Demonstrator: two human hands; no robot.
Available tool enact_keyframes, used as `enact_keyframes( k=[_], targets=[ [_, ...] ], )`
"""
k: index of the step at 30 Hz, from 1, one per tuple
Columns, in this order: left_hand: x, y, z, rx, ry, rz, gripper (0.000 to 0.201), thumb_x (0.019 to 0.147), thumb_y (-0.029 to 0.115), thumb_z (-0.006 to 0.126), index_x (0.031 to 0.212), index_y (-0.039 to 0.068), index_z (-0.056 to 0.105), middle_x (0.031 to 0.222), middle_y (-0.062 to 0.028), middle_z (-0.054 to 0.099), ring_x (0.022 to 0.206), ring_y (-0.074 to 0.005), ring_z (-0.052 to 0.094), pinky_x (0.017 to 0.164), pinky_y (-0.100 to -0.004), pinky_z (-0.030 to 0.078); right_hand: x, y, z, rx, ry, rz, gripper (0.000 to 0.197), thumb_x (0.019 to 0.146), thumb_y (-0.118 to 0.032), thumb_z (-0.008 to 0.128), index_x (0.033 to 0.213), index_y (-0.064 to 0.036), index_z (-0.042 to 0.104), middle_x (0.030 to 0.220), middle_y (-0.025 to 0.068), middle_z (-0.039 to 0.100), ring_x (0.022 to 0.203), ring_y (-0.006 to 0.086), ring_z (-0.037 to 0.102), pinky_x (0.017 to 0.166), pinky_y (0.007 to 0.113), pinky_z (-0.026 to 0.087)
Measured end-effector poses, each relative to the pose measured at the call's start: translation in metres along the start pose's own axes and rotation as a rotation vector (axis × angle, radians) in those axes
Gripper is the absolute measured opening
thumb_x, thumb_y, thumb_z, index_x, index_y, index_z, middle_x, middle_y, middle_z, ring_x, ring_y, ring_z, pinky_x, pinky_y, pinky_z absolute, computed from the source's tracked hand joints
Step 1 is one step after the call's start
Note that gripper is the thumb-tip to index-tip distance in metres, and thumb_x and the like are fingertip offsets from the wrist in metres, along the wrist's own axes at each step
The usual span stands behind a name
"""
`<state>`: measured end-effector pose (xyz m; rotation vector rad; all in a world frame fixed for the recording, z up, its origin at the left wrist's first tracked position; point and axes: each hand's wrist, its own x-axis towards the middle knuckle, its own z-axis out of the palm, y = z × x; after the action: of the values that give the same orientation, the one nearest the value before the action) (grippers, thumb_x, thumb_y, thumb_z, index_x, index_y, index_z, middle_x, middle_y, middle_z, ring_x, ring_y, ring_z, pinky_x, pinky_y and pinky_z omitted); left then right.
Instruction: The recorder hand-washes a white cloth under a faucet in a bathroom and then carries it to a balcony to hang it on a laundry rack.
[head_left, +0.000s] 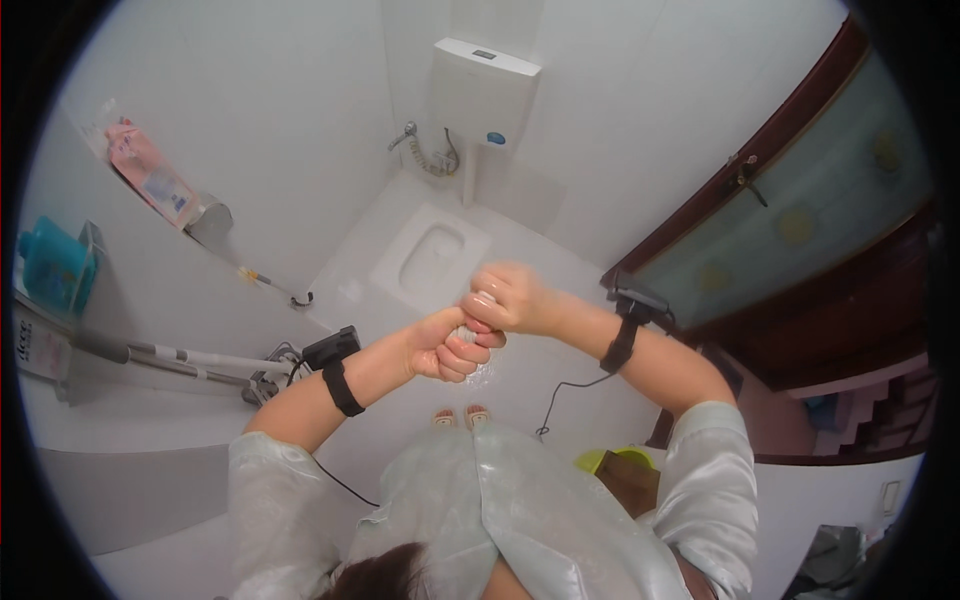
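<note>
Both fists meet in front of me at the middle of the head view. My left hand [447, 346] is closed around a bunched whitish cloth [466, 333]. Right above it and touching it, my right hand [508, 297] grips the other part of the same cloth. Only small bits show between the fingers; the rest is hidden in the fists. The skin looks wet, and water drips down just under the left fist. Black straps with small devices circle both forearms.
Beyond the hands lies a white squat toilet [432, 254] under a wall cistern [485, 90]. Left are a shelf with a pink pouch [150, 172], a teal bottle [55, 262] and metal poles [200, 365]. Right stands a glass-panelled door [790, 230]; a yellow-green basin [592, 461] sits below.
</note>
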<state>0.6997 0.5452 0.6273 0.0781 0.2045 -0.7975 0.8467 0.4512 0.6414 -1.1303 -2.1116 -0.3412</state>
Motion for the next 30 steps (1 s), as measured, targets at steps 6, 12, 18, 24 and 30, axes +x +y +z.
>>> enact_keyframes(
  k=[6, 12, 18, 24, 30],
  targets=[
    [0.002, 0.021, -0.017, 0.47, 0.627, 0.182, 0.018, 0.08, 0.012, 0.054, 0.068, 0.014, 0.04, 0.049, 0.0064, 0.03, 0.037, -0.0025, 0.026, 0.034, -0.0191, 0.018, -0.007, 0.027, 0.024, -0.212, -0.502, 0.125, 0.012, 0.066, -0.02, 0.059, 0.063, -0.0097, 0.054, 0.057, 0.0061, 0.055, 0.051, 0.0229, 0.057, 0.043, 0.033, 0.042],
    [0.007, 0.054, -0.078, 1.897, 1.294, 0.372, 0.018, 0.067, 0.014, 0.06, 0.074, -0.002, 0.061, 0.066, -0.0196, 0.061, 0.058, -0.0298, 0.059, 0.051, -0.0381, 0.044, -0.022, 0.04, 0.081, -0.197, -0.742, 0.441, 0.007, 0.062, -0.016, 0.061, 0.066, -0.0123, 0.065, 0.068, 0.0099, 0.064, 0.064, 0.0266, 0.063, 0.052, 0.038, 0.048],
    [-0.016, 0.073, -0.114, 2.135, 1.403, 0.303, 0.018, 0.074, 0.014, 0.056, 0.084, 0.0, 0.062, 0.079, -0.0215, 0.062, 0.075, -0.0369, 0.06, 0.066, -0.0429, 0.048, -0.027, 0.04, 0.128, -0.086, -0.577, 0.754, 0.007, 0.065, -0.013, 0.06, 0.066, -0.0059, 0.063, 0.065, 0.0146, 0.061, 0.065, 0.0324, 0.06, 0.055, 0.041, 0.048],
    [-0.028, 0.083, -0.11, 2.435, 1.339, 0.322, 0.012, 0.073, 0.009, 0.056, 0.081, 0.002, 0.06, 0.075, -0.0182, 0.062, 0.073, -0.0343, 0.061, 0.061, -0.041, 0.049, -0.03, 0.051, 0.15, 0.064, -0.559, 0.957, 0.014, 0.066, -0.013, 0.059, 0.077, -0.0052, 0.063, 0.074, 0.017, 0.063, 0.071, 0.0333, 0.061, 0.06, 0.043, 0.049],
    [-0.032, 0.094, -0.119, 2.659, 1.135, 0.449, 0.019, 0.067, 0.012, 0.064, 0.076, 0.003, 0.05, 0.063, -0.0145, 0.059, 0.061, -0.0334, 0.059, 0.051, -0.0413, 0.045, -0.047, 0.053, 0.167, 0.295, -0.424, 1.079, 0.017, 0.062, -0.015, 0.065, 0.072, -0.0007, 0.063, 0.071, 0.0203, 0.061, 0.068, 0.0341, 0.06, 0.06, 0.04, 0.048]
  ],
)
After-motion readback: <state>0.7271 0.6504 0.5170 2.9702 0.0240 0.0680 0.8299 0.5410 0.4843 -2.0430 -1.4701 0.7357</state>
